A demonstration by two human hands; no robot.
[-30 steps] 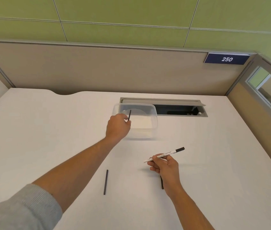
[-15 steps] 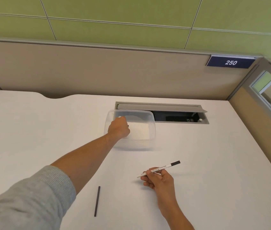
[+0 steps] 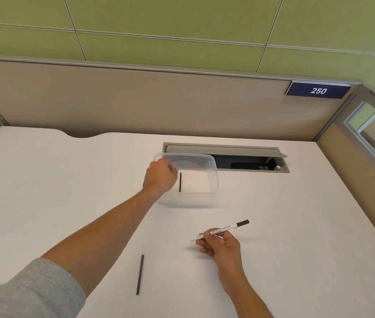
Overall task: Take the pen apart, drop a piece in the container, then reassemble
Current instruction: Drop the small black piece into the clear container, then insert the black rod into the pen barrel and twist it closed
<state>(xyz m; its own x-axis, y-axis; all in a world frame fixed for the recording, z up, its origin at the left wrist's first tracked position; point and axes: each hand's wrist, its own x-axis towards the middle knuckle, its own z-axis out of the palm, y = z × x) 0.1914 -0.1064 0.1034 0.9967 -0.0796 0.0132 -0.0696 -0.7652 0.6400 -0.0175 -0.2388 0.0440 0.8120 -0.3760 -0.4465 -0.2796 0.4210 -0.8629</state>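
Note:
My right hand (image 3: 222,247) holds the white pen barrel (image 3: 230,227) a little above the desk, its black end pointing right and away. My left hand (image 3: 160,177) reaches over the left side of the clear plastic container (image 3: 212,180), fingers curled, seen from the back. A short black pen piece (image 3: 180,182) shows inside the container just right of that hand, with a thin gap between them. A long thin black rod (image 3: 140,274) lies on the desk near my left forearm.
The white desk (image 3: 296,226) carries an open grey cable hatch (image 3: 250,157) right behind the container. A beige partition with a blue "250" sign (image 3: 318,90) closes the back, and a glazed panel (image 3: 370,134) stands on the right.
My left hand carried the short black piece up into the container; the piece now sits apart from the fingers. My right hand kept the barrel, roughly in place.

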